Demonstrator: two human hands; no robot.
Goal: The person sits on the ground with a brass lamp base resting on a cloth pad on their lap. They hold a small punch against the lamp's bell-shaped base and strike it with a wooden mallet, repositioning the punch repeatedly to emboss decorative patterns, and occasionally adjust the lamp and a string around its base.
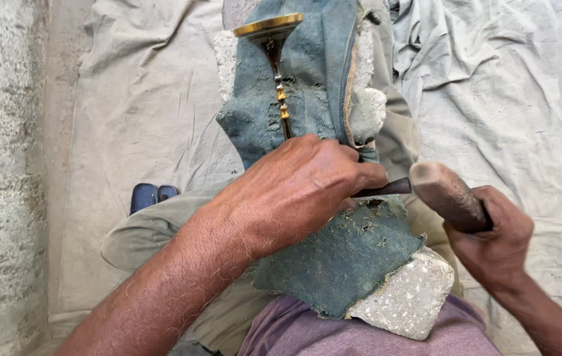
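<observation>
Landmark: stone block [407, 298] under a blue-green cloth [340, 254].
Chisel [386, 188]: lies level across the cloth, axis left-right, butt toward the hammer.
Left hand [294, 191]: fingers curled tight, pinching the chisel.
Right hand [492, 237]: fist closed on a wooden hammer [449, 196], just right of the chisel's butt.
Brass stemmed piece [274, 59]: on the cloth's far end, stem running under the left hand.

The left hand [297, 188] is gripping a dark metal chisel [386, 188] over a brass stemmed piece [274, 46] lying on blue cloth [314, 86] across a stone block [409, 296]. The right hand [492, 240] is holding a wooden mallet [449, 196] touching the chisel's end.
</observation>
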